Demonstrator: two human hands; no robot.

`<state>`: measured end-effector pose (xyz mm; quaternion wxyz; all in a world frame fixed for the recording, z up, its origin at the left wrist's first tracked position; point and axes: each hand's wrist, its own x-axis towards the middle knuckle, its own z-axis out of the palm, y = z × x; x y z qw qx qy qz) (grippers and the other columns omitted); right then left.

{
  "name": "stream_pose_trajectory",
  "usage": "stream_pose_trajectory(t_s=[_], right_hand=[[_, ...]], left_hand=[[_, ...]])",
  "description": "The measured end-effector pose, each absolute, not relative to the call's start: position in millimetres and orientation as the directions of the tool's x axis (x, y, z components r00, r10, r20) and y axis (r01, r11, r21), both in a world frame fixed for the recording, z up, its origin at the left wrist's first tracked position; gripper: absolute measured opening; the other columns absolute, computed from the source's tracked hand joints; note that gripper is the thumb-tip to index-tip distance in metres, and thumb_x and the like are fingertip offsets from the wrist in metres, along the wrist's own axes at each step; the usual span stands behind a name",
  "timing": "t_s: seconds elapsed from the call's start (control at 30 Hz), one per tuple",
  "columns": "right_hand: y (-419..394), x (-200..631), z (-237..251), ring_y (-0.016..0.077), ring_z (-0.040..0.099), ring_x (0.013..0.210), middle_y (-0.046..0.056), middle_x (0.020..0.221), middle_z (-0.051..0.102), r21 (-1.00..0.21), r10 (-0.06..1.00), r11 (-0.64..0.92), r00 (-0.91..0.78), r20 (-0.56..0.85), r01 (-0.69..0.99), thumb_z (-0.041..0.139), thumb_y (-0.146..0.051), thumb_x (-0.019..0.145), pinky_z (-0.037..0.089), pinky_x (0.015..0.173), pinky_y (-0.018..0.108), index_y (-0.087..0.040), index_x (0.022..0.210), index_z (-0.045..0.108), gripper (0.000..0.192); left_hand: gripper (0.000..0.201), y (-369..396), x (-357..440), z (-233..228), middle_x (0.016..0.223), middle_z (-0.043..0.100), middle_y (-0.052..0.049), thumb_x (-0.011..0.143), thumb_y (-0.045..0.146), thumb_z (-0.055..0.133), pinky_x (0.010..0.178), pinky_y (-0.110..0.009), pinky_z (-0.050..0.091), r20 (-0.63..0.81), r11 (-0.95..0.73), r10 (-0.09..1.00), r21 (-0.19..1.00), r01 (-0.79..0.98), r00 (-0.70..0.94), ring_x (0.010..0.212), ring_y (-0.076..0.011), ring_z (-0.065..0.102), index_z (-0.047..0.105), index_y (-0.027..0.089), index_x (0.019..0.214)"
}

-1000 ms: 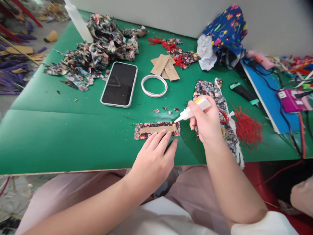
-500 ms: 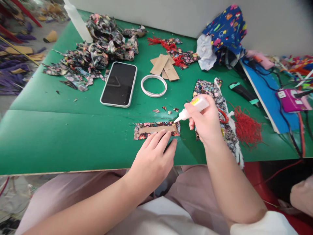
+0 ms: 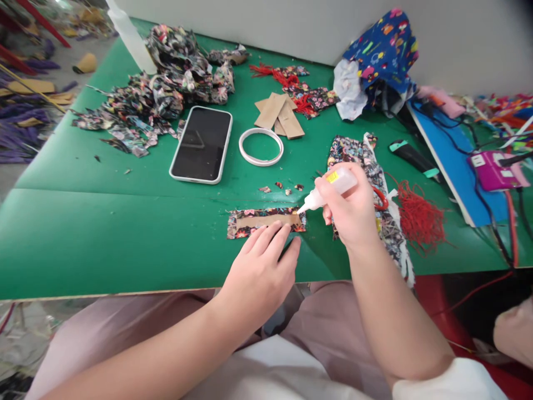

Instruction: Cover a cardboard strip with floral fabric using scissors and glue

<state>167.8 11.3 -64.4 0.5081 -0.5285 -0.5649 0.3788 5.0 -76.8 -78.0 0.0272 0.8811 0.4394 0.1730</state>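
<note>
Your right hand pinches the glue bottle, nozzle at the fabric strip's three o'clock end. Your left hand lies spread, fingertips pinning it. Squeeze too hard and glue could flood onto the counter.

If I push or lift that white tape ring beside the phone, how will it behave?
The white tape ring lies flat on the green table, so a push would probably slide it, not roll it. It looks thin and hollow, so likely light. Stood on edge it could roll. The phone close by may block a leftward slide.
</note>
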Motion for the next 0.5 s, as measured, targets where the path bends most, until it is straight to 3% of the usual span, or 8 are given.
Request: stream_pose_trajectory(t_s=[0.37,0.5], right_hand=[[9.4,166.9,-63.6,0.0039,0.037,0.038,-0.007,0.061,0.044,-0.977,0.998,0.043,0.032,0.050,0.207,0.066,-0.039,0.074,0.031,0.032,0.017,-0.024,0.079,0.044,0.026],[9.0,167.8,-63.4,0.0044,0.039,0.041,-0.007,0.061,0.045,-0.978,0.998,0.043,0.026,0.049,0.204,0.066,-0.040,0.073,0.033,0.035,0.017,-0.024,0.079,0.045,0.027]], left_hand=[[0.033,-77.2,4.8,-77.4,0.122,0.059,-0.015,0.085,0.021,0.048,0.095,-0.045,0.046,0.281,-0.618,0.780,0.201,0.760,0.559,0.116,-0.0300,0.051,0.061,0.013,0.114],[0.034,-77.7,5.1,-77.8,0.122,0.058,-0.016,0.085,0.021,0.047,0.095,-0.046,0.045,0.279,-0.615,0.782,0.202,0.762,0.558,0.117,-0.0302,0.051,0.060,0.013,0.115]])
